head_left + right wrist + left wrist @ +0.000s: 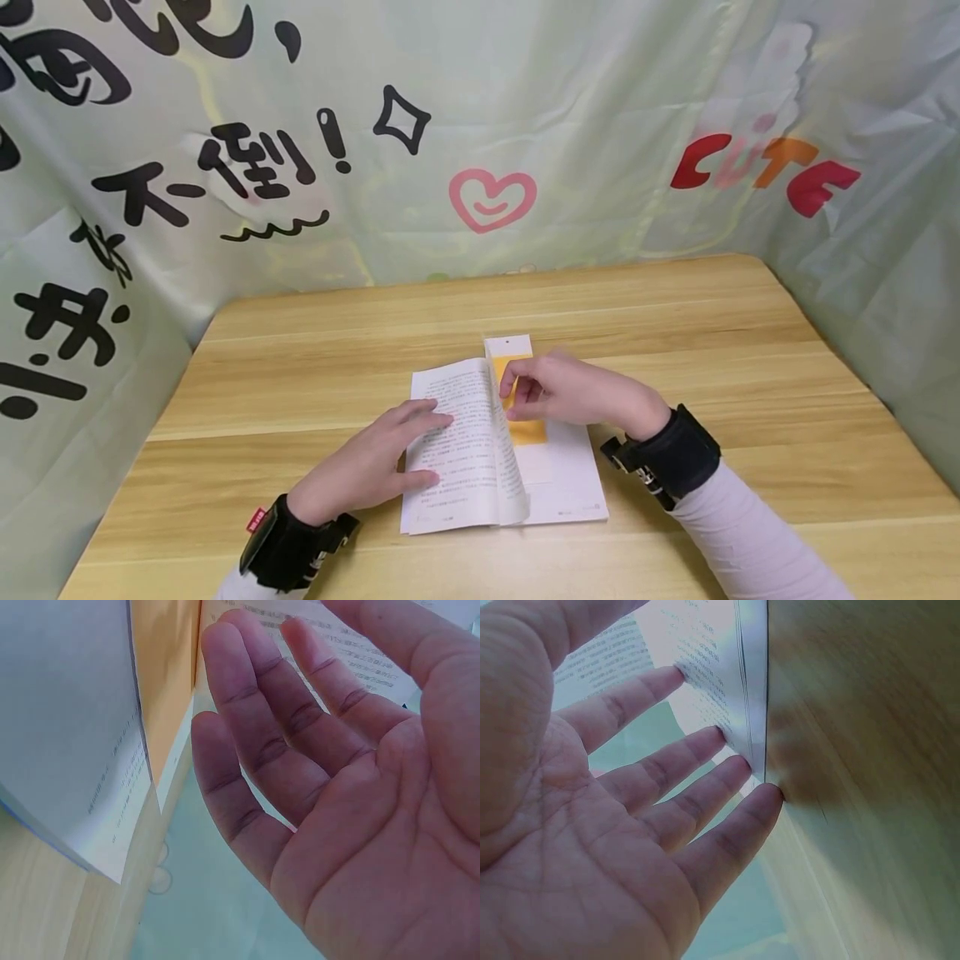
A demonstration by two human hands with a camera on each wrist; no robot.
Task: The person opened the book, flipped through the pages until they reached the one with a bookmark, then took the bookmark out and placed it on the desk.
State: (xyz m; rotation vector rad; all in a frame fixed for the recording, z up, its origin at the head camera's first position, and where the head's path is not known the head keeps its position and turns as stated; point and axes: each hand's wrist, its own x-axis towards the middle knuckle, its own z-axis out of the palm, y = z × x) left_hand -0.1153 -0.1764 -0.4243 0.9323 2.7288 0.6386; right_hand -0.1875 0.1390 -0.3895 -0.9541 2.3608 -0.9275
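Note:
An open book (pixel 457 492) lies on the wooden table, its left page full of printed text. My left hand (pixel 382 454) rests on that page with fingers spread, and in the left wrist view its fingertips lie along the book's outer edge. A white bookmark (pixel 495 346) with an orange panel and a small hole lies on the right page, its top sticking out past the book. Over it hovers my right hand (pixel 566 387), fingers loosely bent beside a leaf (pixel 510 479) that curls up at the gutter. No object shows between the right fingers in the right wrist view (pixel 300 750).
The wooden table (pixel 300 350) extends around the book on every side. Behind it and at both sides hangs a pale printed cloth (pixel 600 167) with lettering and a pink heart. Each wrist wears a black strap (pixel 678 450) with a small camera.

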